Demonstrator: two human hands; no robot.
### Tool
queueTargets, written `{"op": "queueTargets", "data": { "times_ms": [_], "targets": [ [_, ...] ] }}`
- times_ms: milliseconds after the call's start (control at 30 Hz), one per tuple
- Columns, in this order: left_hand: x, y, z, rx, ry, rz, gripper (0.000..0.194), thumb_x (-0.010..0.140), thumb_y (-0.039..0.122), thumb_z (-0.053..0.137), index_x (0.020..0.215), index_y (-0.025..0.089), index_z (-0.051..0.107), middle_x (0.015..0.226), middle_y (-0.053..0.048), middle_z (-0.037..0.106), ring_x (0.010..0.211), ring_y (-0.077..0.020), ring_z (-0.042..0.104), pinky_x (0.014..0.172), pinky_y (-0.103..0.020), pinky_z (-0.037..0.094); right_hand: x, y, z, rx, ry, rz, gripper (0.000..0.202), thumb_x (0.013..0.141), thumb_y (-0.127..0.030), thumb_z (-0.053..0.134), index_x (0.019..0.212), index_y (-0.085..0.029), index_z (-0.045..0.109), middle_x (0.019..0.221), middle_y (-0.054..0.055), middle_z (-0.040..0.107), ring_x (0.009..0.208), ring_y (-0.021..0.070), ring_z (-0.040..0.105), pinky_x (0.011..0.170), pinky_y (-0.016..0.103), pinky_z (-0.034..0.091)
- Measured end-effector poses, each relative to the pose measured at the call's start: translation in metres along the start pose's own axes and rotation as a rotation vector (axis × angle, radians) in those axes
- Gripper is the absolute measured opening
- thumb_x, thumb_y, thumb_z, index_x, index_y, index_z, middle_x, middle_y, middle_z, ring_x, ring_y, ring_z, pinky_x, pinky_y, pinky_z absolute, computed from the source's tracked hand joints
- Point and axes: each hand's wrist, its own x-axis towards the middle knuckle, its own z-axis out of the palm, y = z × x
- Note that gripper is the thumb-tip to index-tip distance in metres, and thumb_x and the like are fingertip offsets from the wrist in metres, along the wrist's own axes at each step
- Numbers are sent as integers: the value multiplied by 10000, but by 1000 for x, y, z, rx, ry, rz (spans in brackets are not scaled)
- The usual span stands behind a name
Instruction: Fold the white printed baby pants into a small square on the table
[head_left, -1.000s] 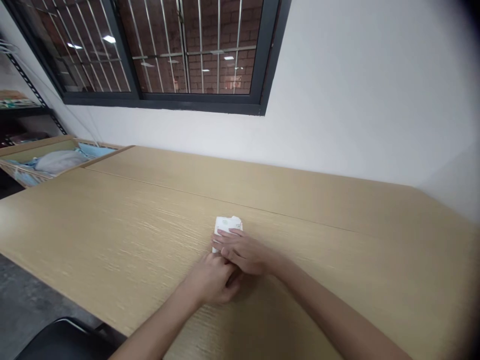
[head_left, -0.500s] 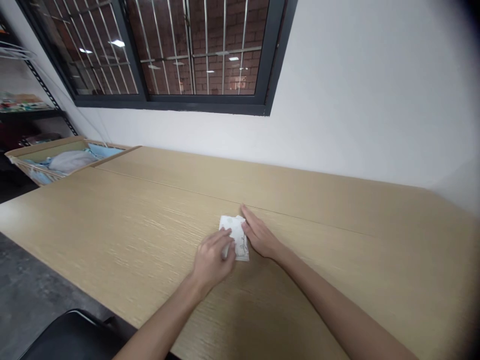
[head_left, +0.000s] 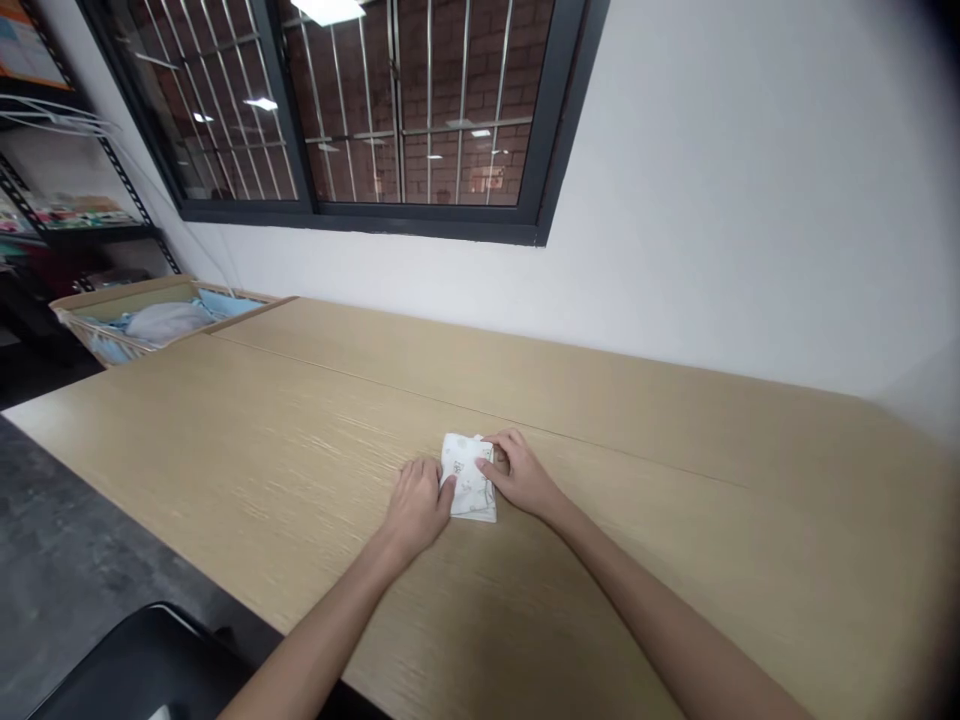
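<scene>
A small folded white cloth with a faint printed pattern lies flat on the wooden table, its layers not quite lined up at the lower edge. My left hand is at its left side, thumb on the cloth's edge and the other fingers curled beside it. On the opposite side, my right hand grips the upper right edge, thumb on top and fingers bent round behind. The undersides of the fingers are hidden.
The wide wooden table runs back to a white wall under a barred window. At its far left stands a fabric-lined basket, with a shelf rack behind. A black chair is at the lower left.
My left hand has drawn back from the cloth's top to its left edge. My right hand's fingers have bent from straight into a grip. The view has tilted up and left slightly.
</scene>
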Motion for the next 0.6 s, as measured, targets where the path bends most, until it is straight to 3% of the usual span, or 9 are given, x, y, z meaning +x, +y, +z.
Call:
{"op": "queueTargets", "data": {
  "times_ms": [167,367,500,600],
  "targets": [
    [6,-2,-6,-75,-45,-4,238,1024,321,404,950,165,568,918,-120,696,901,-277,656,804,-395,442,-1,-6,2,-123,-13,-116,286,1005,-336,509,1223,-190,622,1098,104,595,1012,244,588,927,415,489],
    [4,5,-33,-184,-11,-25,188,1019,318,412,941,194,530,882,-85,696,814,-233,660,696,-334,429,1,-29,9,-95,126,-150,284,1000,-337,518,1173,-180,681,1090,127,548,1002,252,575,937,424,489],
    [-31,10,-70,-234,103,-61,225,1027,365,373,919,216,500,879,-68,659,838,-229,635,738,-347,451,-1,-77,19,99,44,-93,248,1030,-326,459,1164,-190,618,1076,100,623,1045,234,595,951,394,483],
    [-83,3,-98,-286,258,-155,299,1010,480,393,896,239,528,801,-28,631,763,-223,627,713,-363,486,-8,-128,33,202,-43,-71,253,1043,-347,430,1175,-189,577,1090,94,661,1022,219,617,926,371,487]
  ]
}}
